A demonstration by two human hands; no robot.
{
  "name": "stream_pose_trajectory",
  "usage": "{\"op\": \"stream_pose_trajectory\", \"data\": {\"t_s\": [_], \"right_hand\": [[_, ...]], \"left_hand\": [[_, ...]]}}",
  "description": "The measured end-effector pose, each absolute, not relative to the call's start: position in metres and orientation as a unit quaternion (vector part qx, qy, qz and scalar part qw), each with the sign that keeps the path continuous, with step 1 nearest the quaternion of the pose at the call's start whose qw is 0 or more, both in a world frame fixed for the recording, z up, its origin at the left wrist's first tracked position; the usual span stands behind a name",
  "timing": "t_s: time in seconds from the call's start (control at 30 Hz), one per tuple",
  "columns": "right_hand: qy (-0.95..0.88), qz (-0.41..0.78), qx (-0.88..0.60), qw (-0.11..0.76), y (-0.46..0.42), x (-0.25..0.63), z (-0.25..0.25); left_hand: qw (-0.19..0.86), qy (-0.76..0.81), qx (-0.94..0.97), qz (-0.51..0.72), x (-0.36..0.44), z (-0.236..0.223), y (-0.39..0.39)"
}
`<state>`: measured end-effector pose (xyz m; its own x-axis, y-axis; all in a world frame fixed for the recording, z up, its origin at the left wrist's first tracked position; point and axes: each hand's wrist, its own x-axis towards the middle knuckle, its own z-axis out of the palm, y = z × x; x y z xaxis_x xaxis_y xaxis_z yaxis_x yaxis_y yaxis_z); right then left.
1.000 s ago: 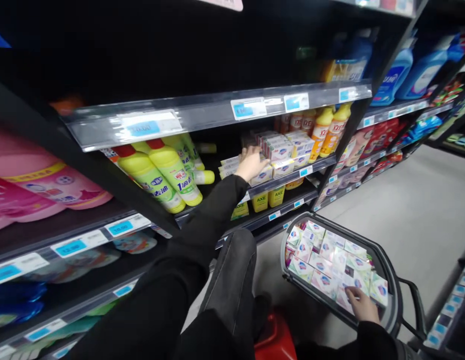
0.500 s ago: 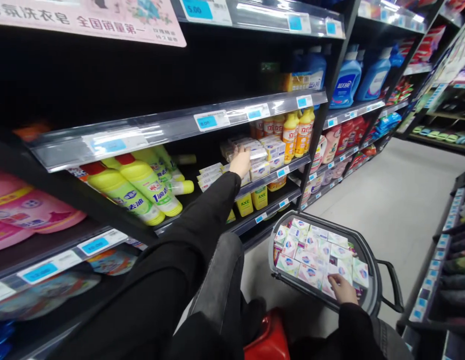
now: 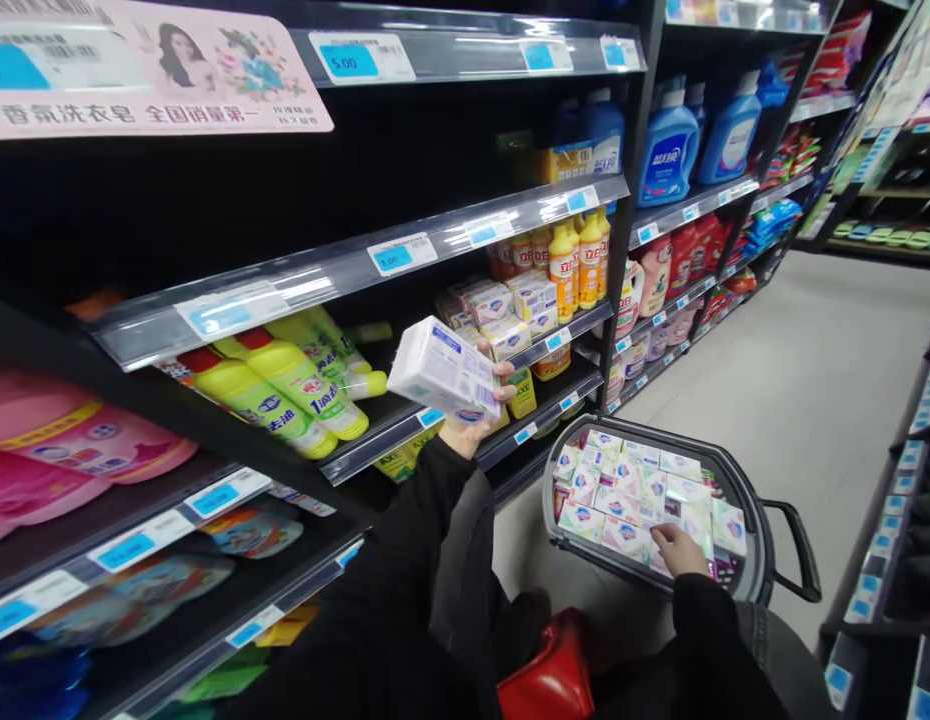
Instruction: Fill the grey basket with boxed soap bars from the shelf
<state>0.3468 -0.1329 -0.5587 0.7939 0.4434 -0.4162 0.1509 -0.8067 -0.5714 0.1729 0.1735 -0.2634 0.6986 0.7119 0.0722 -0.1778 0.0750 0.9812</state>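
A white pack point(image 3: 439, 368) is held in the left hand point(image 3: 469, 430), with the fingers wrapped round its right-hand end and the palm beneath; the hand is clamped on it. The pack is raised in front of the shelf point(image 3: 589, 322), apart from the stacked soap boxes point(image 3: 491, 302) there, and is tilted. In the view its long axis is slanted from upper left to lower right, with the free end turned towards the yellow bottles point(image 3: 285, 390) and the gripped end towards the side on which the basket point(image 3: 724, 462) is placed. The basket is located to the right of the pack and lower, well apart from it, with floor seen between the basket and the shelving. The nearer hand to the pack is the left, by which it is carried; the right hand point(image 3: 681, 552) is positioned over the near side of the basket, at the white soap boxes point(image 3: 583, 483) laid closely there. The right fingers are curled, with the tips at the boxes; whether a box is gripped or merely touched cannot be told. The basket's black handle point(image 3: 799, 550) is extended on the far right, beyond the right hand, and is not held. Orange bottles point(image 3: 564, 270) are noted upright behind the shelf's boxes.
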Motion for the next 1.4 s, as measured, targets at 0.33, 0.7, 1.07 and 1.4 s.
{"op": "stream_pose_trajectory", "data": {"t_s": [0.33, 0.7, 1.07, 1.4], "right_hand": [[-0.188, 0.267, -0.916, 0.232, -0.132, 0.338, -0.516], [-0.081, 0.268, -0.924, 0.261, -0.126, 0.352, -0.524], [-0.234, 0.21, -0.941, 0.124, -0.065, 0.419, -0.554], [-0.229, 0.259, -0.936, 0.066, -0.037, 0.433, -0.581]], "left_hand": [[0.878, 0.196, 0.397, 0.185, 0.171, -0.291, 0.094], [0.288, 0.133, 0.945, -0.072, 0.292, -0.411, 0.152], [0.322, 0.181, 0.913, -0.172, 0.375, -0.58, 0.2], [0.36, 0.162, 0.896, -0.2, 0.38, -0.606, 0.191]]}}
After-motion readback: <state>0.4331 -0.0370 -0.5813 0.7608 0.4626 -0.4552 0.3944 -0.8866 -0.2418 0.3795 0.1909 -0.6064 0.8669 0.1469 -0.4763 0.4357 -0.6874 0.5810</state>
